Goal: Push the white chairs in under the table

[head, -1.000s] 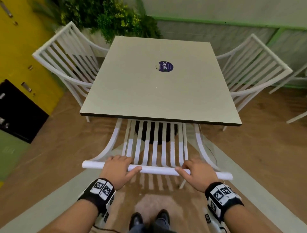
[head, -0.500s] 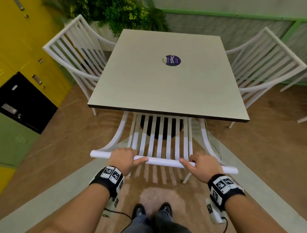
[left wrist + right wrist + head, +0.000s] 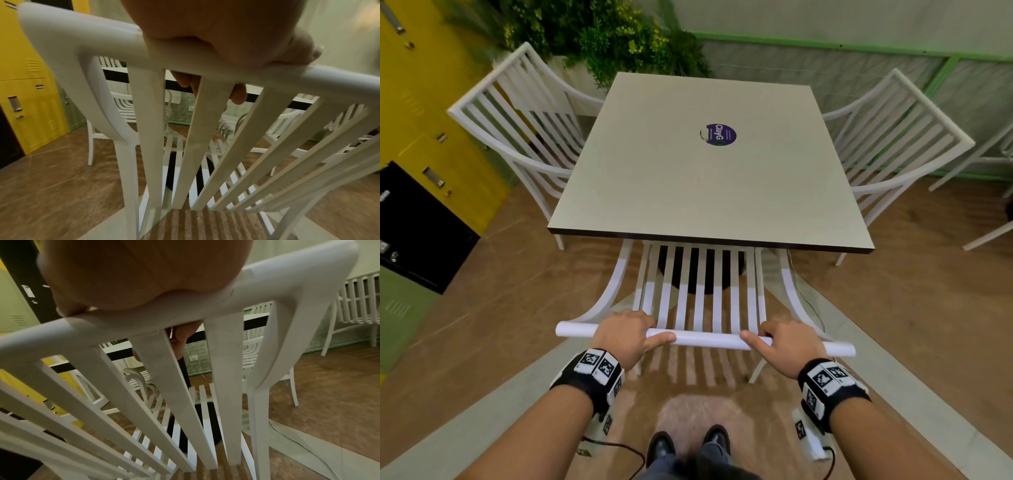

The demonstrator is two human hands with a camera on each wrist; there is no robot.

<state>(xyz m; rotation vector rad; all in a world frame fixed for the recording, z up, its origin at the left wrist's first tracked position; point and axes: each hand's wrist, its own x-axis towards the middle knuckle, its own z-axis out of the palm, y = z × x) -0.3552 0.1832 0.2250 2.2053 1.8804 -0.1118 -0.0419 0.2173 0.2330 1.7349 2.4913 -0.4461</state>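
Both my hands are on the near white chair at lower centre: left hand and right hand curl their fingers round its top rail, seat tucked beneath the worktop.

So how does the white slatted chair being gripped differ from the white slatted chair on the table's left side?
The gripped chair has its seat hidden under the beige square table; the left chair stands beside the edge. The left hand and right hand hold the gripped chair's top rail; nobody touches the left chair. Both are white with slatted backs.
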